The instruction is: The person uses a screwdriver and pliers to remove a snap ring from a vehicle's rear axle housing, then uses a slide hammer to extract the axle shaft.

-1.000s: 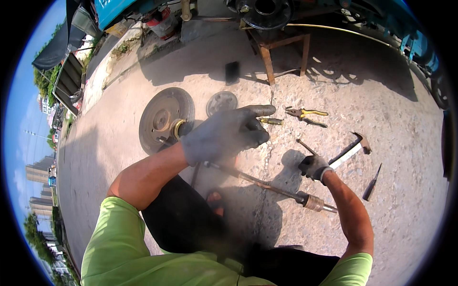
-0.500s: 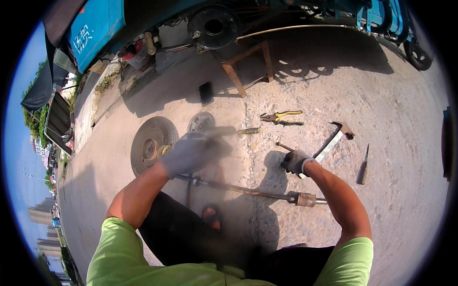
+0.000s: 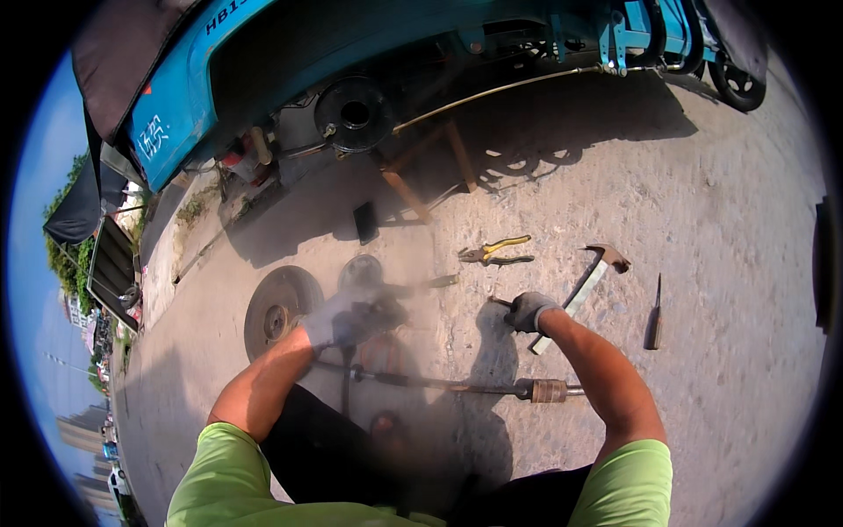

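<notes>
My left hand (image 3: 351,321), in a grey glove, is smeared by motion above the inner end of a long metal axle shaft (image 3: 457,385); its fingers and anything in them cannot be made out. My right hand (image 3: 529,313), also gloved, is closed round a short metal rod (image 3: 500,301), whose tip sticks out on the left. Beside that hand lies a claw hammer (image 3: 583,290). The shaft carries a ribbed metal sleeve (image 3: 549,392) toward its right end. Left of my left hand is a wheel drum (image 3: 281,309), with a smaller round metal part (image 3: 360,272) beyond it.
Pliers (image 3: 498,252) with yellow handles lie ahead on the concrete, a screwdriver (image 3: 655,316) at the right. Farther off are a flat black object (image 3: 365,223) and a wooden stand (image 3: 463,158) under a blue vehicle (image 3: 198,114) with an exposed hub (image 3: 354,114).
The whole view has shifted, with more of the vehicle showing. My right hand keeps the rod, less of which now shows. My left hand stays near the shaft's inner end, still blurred.
</notes>
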The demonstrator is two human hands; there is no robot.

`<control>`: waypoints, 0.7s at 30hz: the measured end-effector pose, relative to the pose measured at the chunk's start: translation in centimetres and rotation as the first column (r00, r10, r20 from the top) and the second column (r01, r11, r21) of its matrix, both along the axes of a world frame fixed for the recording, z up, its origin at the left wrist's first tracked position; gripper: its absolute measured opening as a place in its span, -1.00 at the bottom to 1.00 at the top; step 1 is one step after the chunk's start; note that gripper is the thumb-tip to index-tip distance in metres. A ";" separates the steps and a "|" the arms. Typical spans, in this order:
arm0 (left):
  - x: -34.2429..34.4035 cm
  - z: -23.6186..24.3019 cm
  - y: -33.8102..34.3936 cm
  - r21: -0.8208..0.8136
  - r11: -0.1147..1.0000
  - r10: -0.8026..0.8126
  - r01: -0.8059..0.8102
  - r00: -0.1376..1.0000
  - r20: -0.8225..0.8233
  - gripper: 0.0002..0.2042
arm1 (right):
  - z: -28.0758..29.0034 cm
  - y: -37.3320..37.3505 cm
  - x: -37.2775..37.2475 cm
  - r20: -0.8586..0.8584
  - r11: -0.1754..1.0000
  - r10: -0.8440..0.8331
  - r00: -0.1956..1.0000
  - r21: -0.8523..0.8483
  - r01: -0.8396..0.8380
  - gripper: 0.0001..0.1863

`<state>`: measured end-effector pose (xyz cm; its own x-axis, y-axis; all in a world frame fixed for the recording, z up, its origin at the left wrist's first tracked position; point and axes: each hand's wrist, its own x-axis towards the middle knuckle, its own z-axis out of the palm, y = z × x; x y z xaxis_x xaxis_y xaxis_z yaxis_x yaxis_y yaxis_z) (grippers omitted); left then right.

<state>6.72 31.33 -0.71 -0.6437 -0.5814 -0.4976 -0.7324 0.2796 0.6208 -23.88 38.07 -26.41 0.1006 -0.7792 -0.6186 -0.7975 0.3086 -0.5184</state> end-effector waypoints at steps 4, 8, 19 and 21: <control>0.5 -1.0 -1.0 -0.011 0.994 -0.108 0.108 0.994 0.034 -0.50 | 0.4 -0.1 -0.2 -0.026 1.000 0.006 1.000 -0.029 -0.007 -0.50; 0.4 -1.8 -0.9 -0.048 0.991 -0.117 0.125 0.983 0.140 -0.47 | 0.4 -0.3 -0.2 -0.007 0.998 -0.006 1.000 -0.068 0.006 -0.51; 1.0 -2.3 -1.5 -0.102 0.979 -0.149 0.174 0.965 0.217 -0.47 | -1.8 -1.1 -0.2 -0.036 0.994 -0.021 0.999 -0.104 0.018 -0.52; 1.2 -2.3 -1.4 -0.084 0.986 -0.127 0.146 0.971 0.202 -0.46 | -1.6 -0.9 -0.1 -0.042 0.995 -0.010 0.999 -0.103 0.006 -0.55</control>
